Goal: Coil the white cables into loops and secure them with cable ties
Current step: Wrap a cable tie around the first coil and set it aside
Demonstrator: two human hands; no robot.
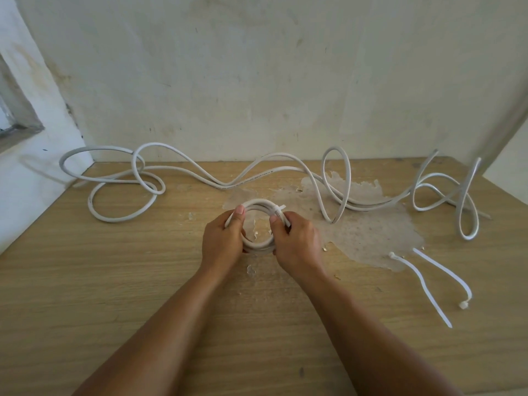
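Note:
A small coil of white cable [258,245] sits upright at the middle of the wooden table, held from both sides. My left hand [223,241] grips its left side, thumb on top. My right hand [294,241] grips its right side, where a white cable tie [278,208] wraps the strands with its tail sticking up. Long loose white cables [228,185] snake along the back of the table, looping at the far left [123,217] and far right [468,235]. Two spare white cable ties [423,284] [448,272] lie flat to the right.
The wooden table [114,295] has a patch of peeled veneer [371,232] right of centre. A stained wall [257,81] stands close behind the table. The table's left edge drops off beside a window ledge [17,135].

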